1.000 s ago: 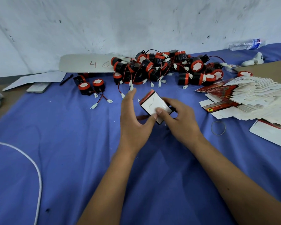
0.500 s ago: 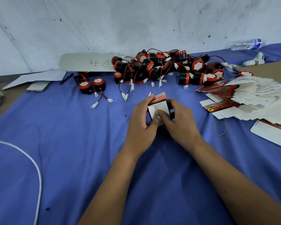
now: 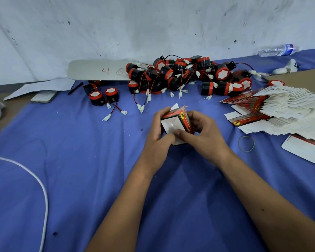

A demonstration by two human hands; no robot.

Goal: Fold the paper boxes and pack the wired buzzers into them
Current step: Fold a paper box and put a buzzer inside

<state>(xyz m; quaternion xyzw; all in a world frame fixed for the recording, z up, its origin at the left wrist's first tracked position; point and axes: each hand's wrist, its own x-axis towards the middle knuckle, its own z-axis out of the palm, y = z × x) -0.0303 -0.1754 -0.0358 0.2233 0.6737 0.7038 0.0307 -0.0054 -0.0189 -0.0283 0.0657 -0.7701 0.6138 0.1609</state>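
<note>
Both hands grip one paper box (image 3: 175, 124) above the blue cloth (image 3: 80, 160): left hand (image 3: 157, 137) cradling, right hand (image 3: 205, 133) pressing its flap. Buzzers (image 3: 180, 77) wait behind, well apart. I should crease squarely and tuck the flap fully.

One view only, head-worn, wide-angle. Looks forward and down from above the person's forearms, which enter from the bottom edge and meet near frame centre at the box (image 3: 176, 124). Close range: left hand (image 3: 157, 137) and right hand (image 3: 205, 135) fill the middle. Blue cloth (image 3: 80, 160) spreads across the lower two thirds; the wall (image 3: 153, 24) closes the top. Buzzers (image 3: 180, 77) lie piled at the far side, against the wall. Flat boxes (image 3: 280, 110) lie at the right edge, cable (image 3: 35, 179) at the left. Lens bends straight lines near the borders.
</note>
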